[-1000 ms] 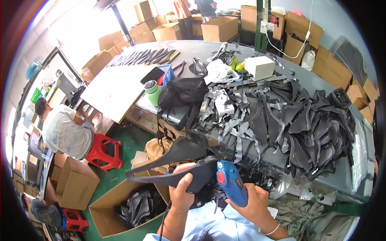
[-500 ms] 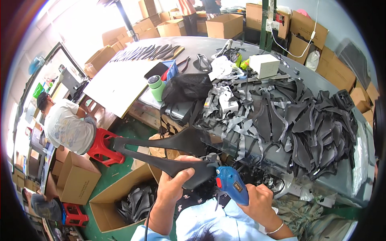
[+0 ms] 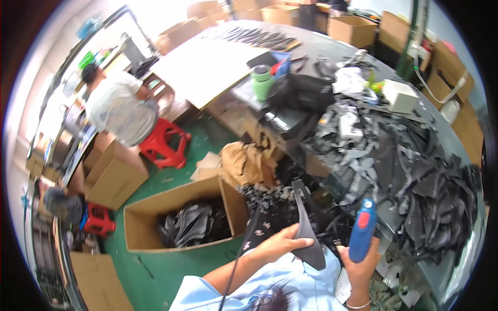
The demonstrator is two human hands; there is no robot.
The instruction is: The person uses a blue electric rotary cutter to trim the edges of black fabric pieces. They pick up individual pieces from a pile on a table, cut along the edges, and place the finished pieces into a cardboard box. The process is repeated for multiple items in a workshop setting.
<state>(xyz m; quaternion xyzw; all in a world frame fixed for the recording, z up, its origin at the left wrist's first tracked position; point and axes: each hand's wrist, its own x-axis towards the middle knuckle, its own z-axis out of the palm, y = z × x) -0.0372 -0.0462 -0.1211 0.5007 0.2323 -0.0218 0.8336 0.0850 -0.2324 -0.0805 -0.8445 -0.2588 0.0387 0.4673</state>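
Note:
My left hand (image 3: 278, 244) pinches a black saddle-shaped piece (image 3: 310, 249) by its wide end, thumb on top. The piece stands tilted in front of my body, its narrow part pointing away from me. In my right hand (image 3: 363, 265) is a blue handheld power tool (image 3: 361, 236) with a red button, held upright and apart from the piece. Its working tip is not clear, so I cannot tell its exact kind. To the right, a heap of similar black pieces (image 3: 441, 207) lies on the grey table, beside cut grey strips (image 3: 358, 176).
A cardboard box (image 3: 181, 245) with black pieces inside stands on the floor at left. Beyond it are a brown paper bag (image 3: 241, 163) and a seated person (image 3: 122, 106) on a red stool (image 3: 166, 145). A green bottle (image 3: 262, 85) and black bag (image 3: 301, 93) rest on the table.
The view has swung left. The black piece has turned from lying sideways to pointing away from me. The blue tool has moved off it to the right and now stands upright.

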